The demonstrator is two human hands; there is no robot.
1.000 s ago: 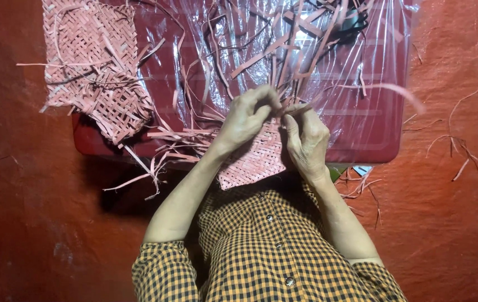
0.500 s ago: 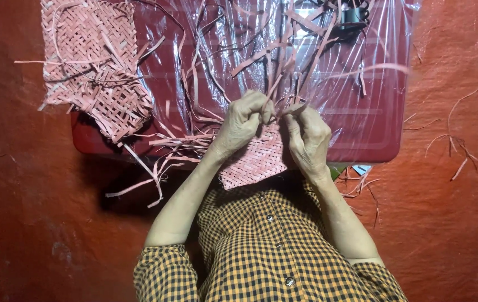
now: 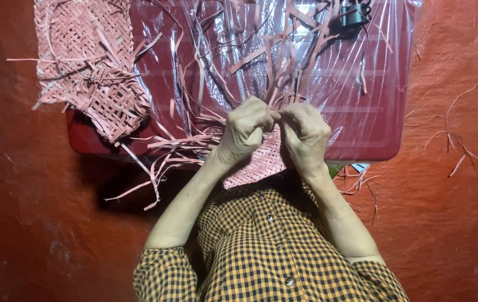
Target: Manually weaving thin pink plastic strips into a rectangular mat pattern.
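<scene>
Since a moment ago your hands have drawn together: left hand (image 3: 245,131) and right hand (image 3: 306,134) now touch, both pinching strips of the pink woven mat (image 3: 258,165) beneath them. Beyond, loose strips (image 3: 283,61) fan over plastic sheet (image 3: 362,84); open floor flanks both.

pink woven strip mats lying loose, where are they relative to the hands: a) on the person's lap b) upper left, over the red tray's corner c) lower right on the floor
B: the pink woven strip mats lie at upper left, overlapping the red plastic tray corner, apart from the left hand and right hand.
</scene>
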